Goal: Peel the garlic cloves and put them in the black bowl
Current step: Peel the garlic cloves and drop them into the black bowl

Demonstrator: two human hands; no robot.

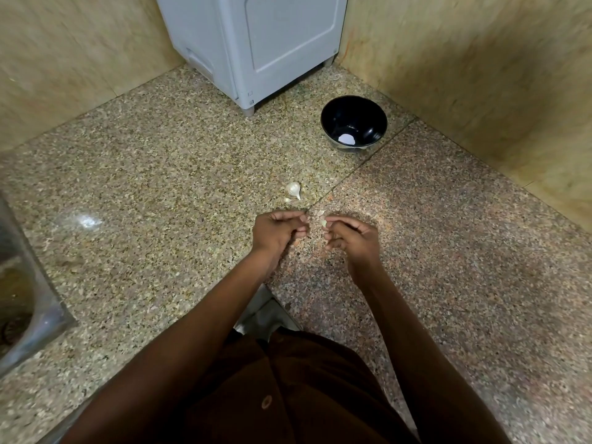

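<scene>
Granite counter: black bowl stands well beyond the hands, so a loose clove risks rolling off short. Left hand fingers curl, contents unclear. Right hand pinches garlic clove; long axis roughly toward the bowl, tip indistinct.
</scene>
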